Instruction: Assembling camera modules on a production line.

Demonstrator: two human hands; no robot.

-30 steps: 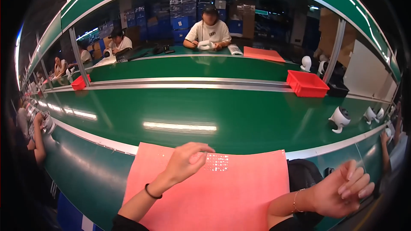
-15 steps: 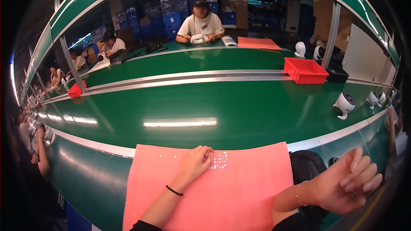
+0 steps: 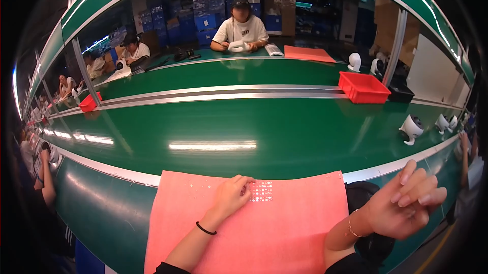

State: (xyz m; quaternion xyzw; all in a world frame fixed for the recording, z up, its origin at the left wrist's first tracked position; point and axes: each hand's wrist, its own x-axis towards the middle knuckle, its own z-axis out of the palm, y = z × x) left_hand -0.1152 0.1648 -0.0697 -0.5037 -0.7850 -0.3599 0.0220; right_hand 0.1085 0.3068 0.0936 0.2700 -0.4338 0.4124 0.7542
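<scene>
A pink mat [image 3: 223, 238] lies before me on the green bench. My left hand [image 3: 235, 192] rests palm down near its far edge, fingers curled together at the left side of a tight grid of small shiny round pieces [image 3: 262, 191]. Anything between those fingertips is hidden. A few loose small round pieces [image 3: 209, 186] lie left of that hand. My right hand [image 3: 404, 204] is raised beyond the mat's right side, fingers loosely bent and apart, with nothing seen in them.
Beyond the mat runs a green conveyor belt [image 3: 229, 121]. White rounded devices [image 3: 410, 129] stand on its right part. A red bin [image 3: 364, 88] is at the far right rail. Across, a person [image 3: 240, 30] handles a white part. A black bag [image 3: 362, 196] sits beside the mat.
My right hand has turned slightly and shifted a little up and left, its fingers a bit more curled. The left hand stays nearly in place. The view has shifted slightly.
</scene>
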